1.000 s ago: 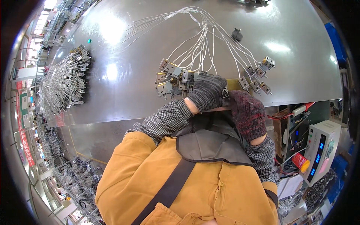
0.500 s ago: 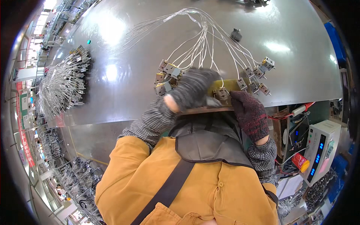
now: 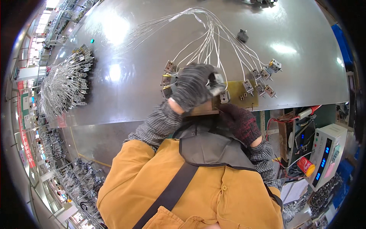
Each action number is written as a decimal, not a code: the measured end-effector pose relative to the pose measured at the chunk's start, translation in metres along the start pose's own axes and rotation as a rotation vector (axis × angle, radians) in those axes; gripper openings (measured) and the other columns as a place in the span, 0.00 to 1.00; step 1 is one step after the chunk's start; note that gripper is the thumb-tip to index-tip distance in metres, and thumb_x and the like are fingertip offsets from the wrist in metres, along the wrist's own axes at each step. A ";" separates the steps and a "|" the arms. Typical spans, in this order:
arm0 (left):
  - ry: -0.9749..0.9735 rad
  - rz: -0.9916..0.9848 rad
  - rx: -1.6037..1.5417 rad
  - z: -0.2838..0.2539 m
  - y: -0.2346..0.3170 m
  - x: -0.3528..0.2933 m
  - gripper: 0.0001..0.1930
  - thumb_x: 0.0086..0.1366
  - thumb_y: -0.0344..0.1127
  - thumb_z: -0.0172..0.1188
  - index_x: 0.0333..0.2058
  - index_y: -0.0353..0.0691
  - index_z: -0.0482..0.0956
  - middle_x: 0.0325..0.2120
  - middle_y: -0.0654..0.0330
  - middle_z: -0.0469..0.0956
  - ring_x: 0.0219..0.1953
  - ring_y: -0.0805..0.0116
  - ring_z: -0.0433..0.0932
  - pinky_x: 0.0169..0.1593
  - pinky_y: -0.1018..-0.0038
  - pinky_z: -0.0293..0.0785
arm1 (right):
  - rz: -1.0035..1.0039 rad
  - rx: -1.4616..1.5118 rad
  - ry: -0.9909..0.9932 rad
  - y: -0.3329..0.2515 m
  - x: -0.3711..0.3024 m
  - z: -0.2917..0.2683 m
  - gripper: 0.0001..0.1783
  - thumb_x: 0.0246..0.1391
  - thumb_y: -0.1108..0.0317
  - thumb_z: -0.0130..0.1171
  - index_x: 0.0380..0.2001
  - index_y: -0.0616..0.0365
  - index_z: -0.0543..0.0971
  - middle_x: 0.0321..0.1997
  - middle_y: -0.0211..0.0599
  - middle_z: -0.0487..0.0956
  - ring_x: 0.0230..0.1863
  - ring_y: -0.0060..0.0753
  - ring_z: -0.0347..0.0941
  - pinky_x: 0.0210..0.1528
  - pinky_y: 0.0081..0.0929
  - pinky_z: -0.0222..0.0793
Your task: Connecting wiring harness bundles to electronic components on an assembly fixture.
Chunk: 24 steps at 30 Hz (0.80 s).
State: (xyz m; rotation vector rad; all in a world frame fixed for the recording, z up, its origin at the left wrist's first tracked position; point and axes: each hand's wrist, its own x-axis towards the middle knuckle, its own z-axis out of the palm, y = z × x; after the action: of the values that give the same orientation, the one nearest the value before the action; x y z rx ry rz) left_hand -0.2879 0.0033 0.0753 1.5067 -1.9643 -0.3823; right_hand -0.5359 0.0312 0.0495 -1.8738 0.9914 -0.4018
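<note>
My left hand (image 3: 194, 86), in a grey-and-black striped glove, is closed with a small grey metal block (image 3: 218, 78) between thumb and fingers. Just below it, another metal-cased block (image 3: 225, 96) with a white wire rests on a yellowish board (image 3: 249, 100) at the table's front edge. My right hand (image 3: 241, 123), in a dark maroon glove, has its fingertips drawn together at the board's front edge; what they hold, if anything, is hidden. Small brass-coloured pieces (image 3: 243, 96) lie on the board. More wired blocks (image 3: 169, 66) stand left of the board, partly behind my left hand.
White wires (image 3: 209, 28) fan out over the metal table. Several wired blocks (image 3: 267, 72) sit to the right, near a dark lump (image 3: 242, 36). A large wire bundle (image 3: 65, 82) lies far left. A white instrument with blue digits (image 3: 324, 156) and a red container (image 3: 305, 166) stand lower right.
My right hand has moved left and slightly nearer me, uncovering the board's right part and the brass pieces. My left thumb and fingers have risen from the board, a block now showing between them.
</note>
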 end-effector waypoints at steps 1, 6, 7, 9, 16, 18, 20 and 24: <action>-0.023 -0.033 0.031 0.013 0.003 0.005 0.24 0.54 0.49 0.80 0.45 0.41 0.87 0.35 0.55 0.87 0.40 0.55 0.85 0.49 0.60 0.81 | -0.003 0.022 0.002 0.002 -0.001 -0.004 0.15 0.67 0.65 0.64 0.53 0.55 0.84 0.49 0.51 0.86 0.51 0.58 0.84 0.53 0.47 0.79; -0.145 0.046 -0.031 0.035 -0.015 0.008 0.22 0.57 0.48 0.79 0.43 0.39 0.88 0.32 0.52 0.88 0.37 0.52 0.87 0.45 0.60 0.82 | 0.036 -0.084 0.230 0.024 -0.009 -0.051 0.13 0.68 0.65 0.60 0.52 0.55 0.84 0.49 0.52 0.86 0.51 0.61 0.83 0.54 0.49 0.79; -0.228 0.065 -0.046 0.032 -0.021 0.008 0.22 0.57 0.49 0.78 0.43 0.38 0.88 0.32 0.52 0.88 0.37 0.52 0.87 0.45 0.61 0.82 | 0.039 -0.084 0.276 0.030 -0.010 -0.059 0.13 0.69 0.65 0.60 0.52 0.55 0.84 0.49 0.53 0.86 0.51 0.61 0.83 0.54 0.49 0.79; -0.355 0.015 -0.122 0.028 -0.031 0.011 0.22 0.59 0.56 0.74 0.41 0.45 0.88 0.30 0.56 0.87 0.35 0.53 0.87 0.47 0.60 0.82 | 0.091 -0.190 0.309 0.041 -0.008 -0.065 0.14 0.69 0.67 0.60 0.54 0.55 0.84 0.49 0.52 0.86 0.51 0.58 0.84 0.53 0.45 0.79; -0.478 0.124 0.112 0.024 -0.017 0.010 0.22 0.59 0.55 0.76 0.42 0.43 0.88 0.31 0.55 0.87 0.37 0.52 0.87 0.46 0.60 0.82 | 0.137 -0.279 0.363 0.049 0.007 -0.052 0.13 0.71 0.65 0.57 0.55 0.52 0.82 0.51 0.53 0.85 0.51 0.64 0.82 0.53 0.52 0.78; -0.492 0.133 0.187 0.024 -0.011 0.010 0.22 0.59 0.55 0.76 0.41 0.44 0.88 0.31 0.55 0.87 0.36 0.53 0.87 0.46 0.60 0.81 | 0.081 -0.202 0.353 0.045 0.005 -0.051 0.14 0.71 0.64 0.58 0.55 0.52 0.82 0.50 0.53 0.85 0.51 0.64 0.82 0.53 0.52 0.78; -0.472 0.114 0.124 0.018 -0.011 0.012 0.22 0.58 0.55 0.77 0.40 0.44 0.88 0.30 0.56 0.87 0.35 0.54 0.87 0.46 0.60 0.80 | 0.067 -0.169 0.319 0.042 0.004 -0.052 0.14 0.71 0.64 0.58 0.56 0.52 0.82 0.50 0.53 0.85 0.51 0.64 0.82 0.52 0.51 0.78; -0.487 0.078 0.064 0.011 -0.010 0.013 0.22 0.54 0.51 0.79 0.41 0.43 0.87 0.30 0.56 0.86 0.35 0.54 0.86 0.48 0.59 0.79 | 0.090 -0.164 0.252 0.030 0.004 -0.052 0.15 0.70 0.65 0.60 0.57 0.53 0.82 0.50 0.53 0.85 0.51 0.62 0.83 0.53 0.49 0.79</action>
State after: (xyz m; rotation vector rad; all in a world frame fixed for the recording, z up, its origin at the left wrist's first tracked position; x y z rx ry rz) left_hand -0.2891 -0.0137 0.0656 1.4684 -2.4193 -0.7130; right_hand -0.5801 -0.0097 0.0495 -1.9480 1.3071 -0.5257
